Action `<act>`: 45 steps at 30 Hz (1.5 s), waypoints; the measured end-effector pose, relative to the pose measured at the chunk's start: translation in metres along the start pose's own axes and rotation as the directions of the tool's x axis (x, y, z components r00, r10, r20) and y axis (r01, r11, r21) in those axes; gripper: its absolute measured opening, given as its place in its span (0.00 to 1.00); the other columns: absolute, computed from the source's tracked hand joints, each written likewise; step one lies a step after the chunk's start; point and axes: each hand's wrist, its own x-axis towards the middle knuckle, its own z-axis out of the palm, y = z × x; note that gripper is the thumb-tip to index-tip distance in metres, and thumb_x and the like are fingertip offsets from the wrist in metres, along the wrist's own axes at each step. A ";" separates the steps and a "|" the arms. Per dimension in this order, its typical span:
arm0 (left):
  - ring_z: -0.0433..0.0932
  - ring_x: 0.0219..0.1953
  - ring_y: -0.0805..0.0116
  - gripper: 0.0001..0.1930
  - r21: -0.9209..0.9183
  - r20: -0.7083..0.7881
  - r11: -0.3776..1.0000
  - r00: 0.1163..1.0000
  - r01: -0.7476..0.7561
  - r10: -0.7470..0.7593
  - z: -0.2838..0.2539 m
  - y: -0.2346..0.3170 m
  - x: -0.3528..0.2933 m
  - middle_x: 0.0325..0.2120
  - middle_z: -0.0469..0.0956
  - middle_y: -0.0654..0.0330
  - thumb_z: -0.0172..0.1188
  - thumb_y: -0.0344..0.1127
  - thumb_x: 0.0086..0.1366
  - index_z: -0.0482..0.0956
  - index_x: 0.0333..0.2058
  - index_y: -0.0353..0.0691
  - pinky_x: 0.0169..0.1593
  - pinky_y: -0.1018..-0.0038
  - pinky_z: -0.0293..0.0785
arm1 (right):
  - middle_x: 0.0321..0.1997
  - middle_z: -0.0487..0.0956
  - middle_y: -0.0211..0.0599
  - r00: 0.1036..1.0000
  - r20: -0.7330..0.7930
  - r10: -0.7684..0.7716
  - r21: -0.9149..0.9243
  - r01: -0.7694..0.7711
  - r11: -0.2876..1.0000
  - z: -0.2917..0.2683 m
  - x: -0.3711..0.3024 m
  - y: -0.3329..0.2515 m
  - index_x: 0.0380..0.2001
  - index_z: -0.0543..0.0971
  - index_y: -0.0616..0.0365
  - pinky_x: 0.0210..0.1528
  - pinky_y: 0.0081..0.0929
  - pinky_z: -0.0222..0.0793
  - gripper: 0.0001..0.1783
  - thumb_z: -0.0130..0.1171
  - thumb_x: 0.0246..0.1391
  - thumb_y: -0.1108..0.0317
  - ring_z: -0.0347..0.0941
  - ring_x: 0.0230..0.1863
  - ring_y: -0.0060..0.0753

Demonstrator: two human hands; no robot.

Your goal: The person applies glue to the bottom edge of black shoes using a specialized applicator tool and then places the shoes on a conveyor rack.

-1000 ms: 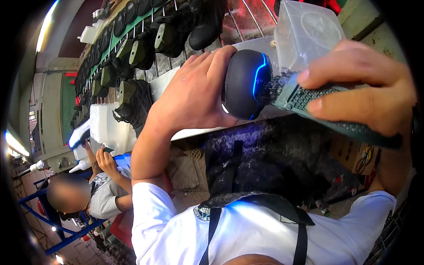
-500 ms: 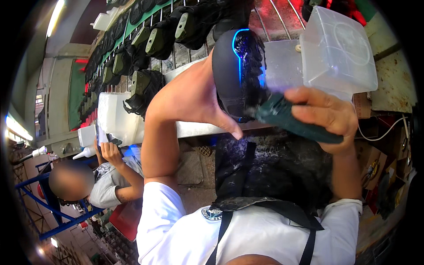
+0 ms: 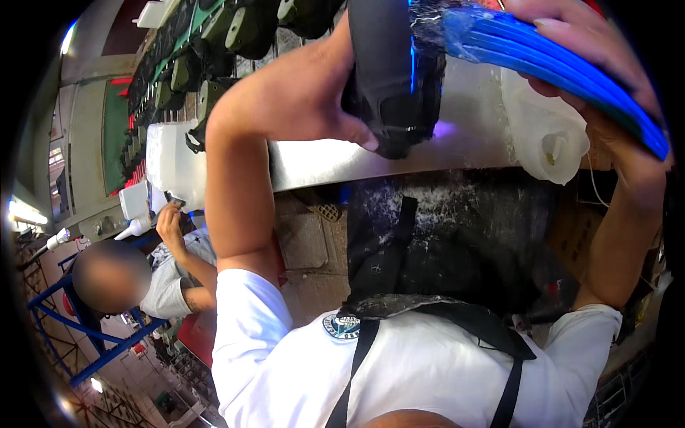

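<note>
Above the metal bench, my left hand (image 3: 300, 93) is closed round a black shoe upper (image 3: 389, 71), with the thumb along its near end. A thin blue-lit line runs along the shoe's right edge. My right hand (image 3: 599, 53) grips a long ridged brush (image 3: 549, 60), which glows blue under the light. Its bristle end (image 3: 429, 25) touches or nearly touches the shoe's right side; I cannot tell which. The top of the shoe is cut off by the picture's edge.
Black shoes with olive soles (image 3: 253, 25) hang on a rack at the upper left. White translucent containers stand on the bench, one at the right (image 3: 546, 135) and one at the left (image 3: 175, 160). A co-worker (image 3: 178, 278) sits at the left. My black apron (image 3: 428, 242) carries white dust.
The brush has swung up and to the right, turning from dark green to blue-lit. The shoe has turned and sits higher in view. My left hand keeps its hold.
</note>
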 end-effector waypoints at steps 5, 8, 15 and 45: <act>0.69 0.62 0.66 0.50 -0.156 0.092 0.983 0.993 0.092 -0.078 0.003 -0.024 -0.001 0.60 0.73 0.54 0.83 0.29 0.44 0.64 0.66 0.36 0.65 0.66 0.65 | 0.58 0.77 0.60 0.999 0.040 -0.007 -0.042 0.009 0.999 0.009 -0.011 -0.006 0.53 0.78 0.70 0.57 0.37 0.77 0.20 0.61 0.58 0.74 0.80 0.54 0.47; 0.70 0.61 0.68 0.51 -0.140 0.197 0.957 0.955 0.253 -0.223 -0.008 -0.018 0.008 0.59 0.73 0.55 0.82 0.26 0.45 0.62 0.67 0.35 0.65 0.68 0.66 | 0.58 0.77 0.60 0.999 0.037 -0.008 -0.046 0.010 0.999 0.016 -0.015 -0.003 0.53 0.79 0.70 0.57 0.37 0.77 0.20 0.61 0.58 0.74 0.79 0.55 0.48; 0.79 0.49 0.65 0.55 -0.631 0.332 0.698 0.931 0.338 -0.151 -0.029 -0.008 0.028 0.50 0.77 0.49 0.79 0.22 0.48 0.47 0.68 0.31 0.52 0.67 0.81 | 0.59 0.76 0.60 1.000 0.014 -0.020 -0.058 0.021 0.998 0.035 -0.023 0.001 0.53 0.79 0.71 0.59 0.38 0.75 0.20 0.60 0.58 0.74 0.78 0.57 0.49; 0.74 0.52 0.70 0.58 -0.422 -0.066 0.879 0.960 0.220 -0.272 0.003 -0.036 0.022 0.53 0.74 0.54 0.82 0.31 0.47 0.49 0.69 0.29 0.59 0.71 0.74 | 0.54 0.79 0.59 0.896 -0.279 0.344 0.333 -0.246 0.910 0.127 -0.059 -0.002 0.50 0.79 0.76 0.55 0.34 0.79 0.18 0.59 0.54 0.86 0.82 0.51 0.43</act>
